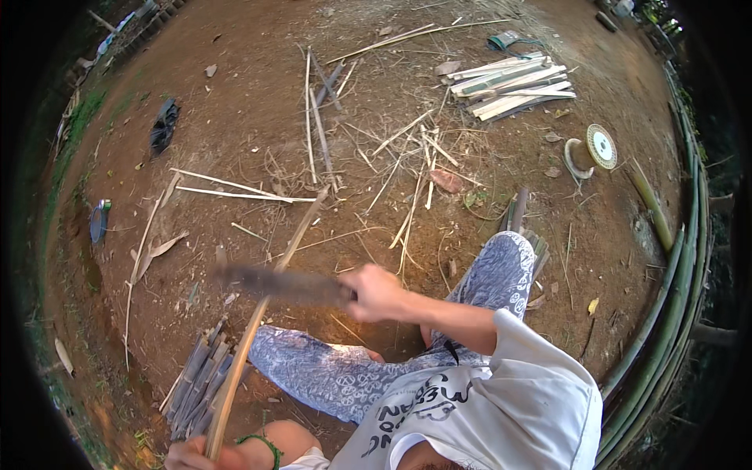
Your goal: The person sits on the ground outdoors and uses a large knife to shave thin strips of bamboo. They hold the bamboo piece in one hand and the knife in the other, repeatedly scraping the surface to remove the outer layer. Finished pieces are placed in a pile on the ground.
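In the head view, one bamboo strip (243,345) is slanted up and to the right from the lower left, its lower end clamped in the left grip (192,454). One knife (286,283) is clamped in the right grip (374,291); its blurred blade is seen across the strip, and contact cannot be confirmed. Three piles of split bamboo are counted: upper right (513,86), lower left (200,384), and partly hidden beside the right knee (539,254). One spool (601,147) is included. Brown earth ground (235,102), outdoors, is bordered at right by green poles (674,329).

1 knife (290,285) bars the strip (244,352), soil (168,272) open leftward.
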Tool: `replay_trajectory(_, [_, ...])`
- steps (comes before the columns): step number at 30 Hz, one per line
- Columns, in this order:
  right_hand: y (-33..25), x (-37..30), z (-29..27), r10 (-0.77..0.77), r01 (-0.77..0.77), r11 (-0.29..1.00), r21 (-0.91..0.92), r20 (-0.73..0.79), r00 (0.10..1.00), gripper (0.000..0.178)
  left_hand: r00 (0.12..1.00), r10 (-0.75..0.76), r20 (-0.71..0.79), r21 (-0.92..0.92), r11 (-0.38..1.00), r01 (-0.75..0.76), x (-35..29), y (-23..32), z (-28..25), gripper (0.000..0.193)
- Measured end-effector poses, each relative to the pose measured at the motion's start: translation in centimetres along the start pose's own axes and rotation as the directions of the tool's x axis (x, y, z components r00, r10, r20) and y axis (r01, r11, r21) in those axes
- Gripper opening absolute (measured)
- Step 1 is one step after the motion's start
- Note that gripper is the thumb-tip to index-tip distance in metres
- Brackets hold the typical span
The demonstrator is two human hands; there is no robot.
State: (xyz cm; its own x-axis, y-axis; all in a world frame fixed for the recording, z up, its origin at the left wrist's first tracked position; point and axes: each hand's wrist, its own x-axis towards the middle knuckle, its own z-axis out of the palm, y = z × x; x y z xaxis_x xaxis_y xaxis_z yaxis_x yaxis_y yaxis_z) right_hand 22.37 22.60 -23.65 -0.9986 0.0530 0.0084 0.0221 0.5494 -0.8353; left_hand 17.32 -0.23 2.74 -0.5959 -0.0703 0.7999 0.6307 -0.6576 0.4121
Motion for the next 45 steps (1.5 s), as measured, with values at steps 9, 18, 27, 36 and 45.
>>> replay_trajectory(9, [7.4,5.1,1.1,0.555,-0.55,0.829,-0.097,0.027,0.831,0.023,0.999,0.017,-0.045,0.232,0.973,-0.006,0.5,0.0,1.1,0.044])
replay_trajectory(18, [18.1,7.3,4.1,0.617,-0.62,0.782,-0.068,-0.063,0.785,0.026,0.999,-0.006,0.047,0.175,0.985,-0.002,1.3,-0.7,0.7,0.043])
replay_trajectory(27, [19.7,6.6,4.2,0.59,-0.59,0.807,0.023,-0.059,0.805,0.029,0.988,-0.083,0.13,0.036,0.996,0.079,1.8,-1.7,0.9,0.046])
replay_trajectory(36, [17.3,9.9,4.9,0.303,-0.302,0.951,0.061,-0.015,0.953,0.034,0.99,-0.133,0.036,0.107,0.986,0.129,1.1,-1.2,-1.2,0.042])
replay_trajectory(45, [22.4,11.1,4.2,0.643,-0.651,0.758,-0.042,0.219,0.734,0.037,0.962,-0.151,-0.226,0.346,0.911,0.224,5.6,-1.8,-3.1,0.048])
